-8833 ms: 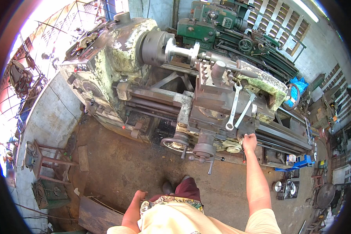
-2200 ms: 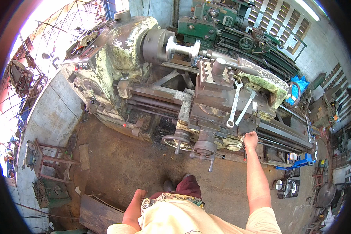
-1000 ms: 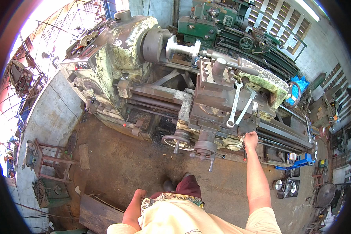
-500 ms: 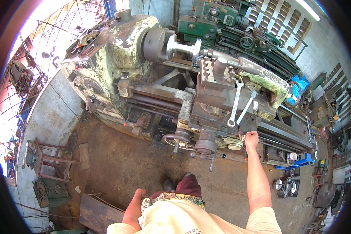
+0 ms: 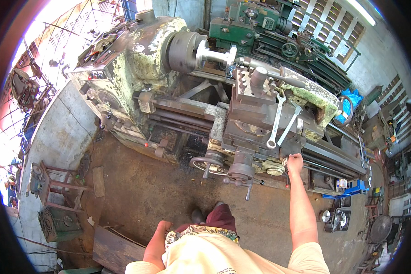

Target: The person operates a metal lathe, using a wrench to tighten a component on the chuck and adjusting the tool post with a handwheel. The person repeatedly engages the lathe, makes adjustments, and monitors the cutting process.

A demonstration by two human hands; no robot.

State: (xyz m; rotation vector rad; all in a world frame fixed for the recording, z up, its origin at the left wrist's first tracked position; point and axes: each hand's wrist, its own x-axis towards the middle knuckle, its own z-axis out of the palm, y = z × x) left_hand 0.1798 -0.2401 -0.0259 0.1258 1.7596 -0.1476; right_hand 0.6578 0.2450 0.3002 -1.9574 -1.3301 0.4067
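Note:
A large worn lathe (image 5: pixel 155 50) with peeling pale paint stands before me. My right hand (image 5: pixel 295 163) is closed at the right end of its carriage, around a part that the fingers hide. Just below hangs a lever with a red knob (image 5: pixel 287 186). My left hand (image 5: pixel 165 225) hangs by my waist, away from the machine, its fingers mostly hidden. A silvery metal workpiece (image 5: pixel 214 55) sits at the chuck (image 5: pixel 182 51). On the carriage lie a combination wrench (image 5: pixel 276 122) and a T-shaped metal tool (image 5: pixel 288 126), right of the tool post (image 5: pixel 259 76).
Handwheels (image 5: pixel 210 165) and a crank handle (image 5: pixel 240 176) jut from the carriage toward me. Behind stands a green lathe (image 5: pixel 233 34). A metal-framed stand (image 5: pixel 59 185) and a wooden board (image 5: pixel 118 251) are at the left; a blue jack-like piece (image 5: pixel 358 188) sits on the right.

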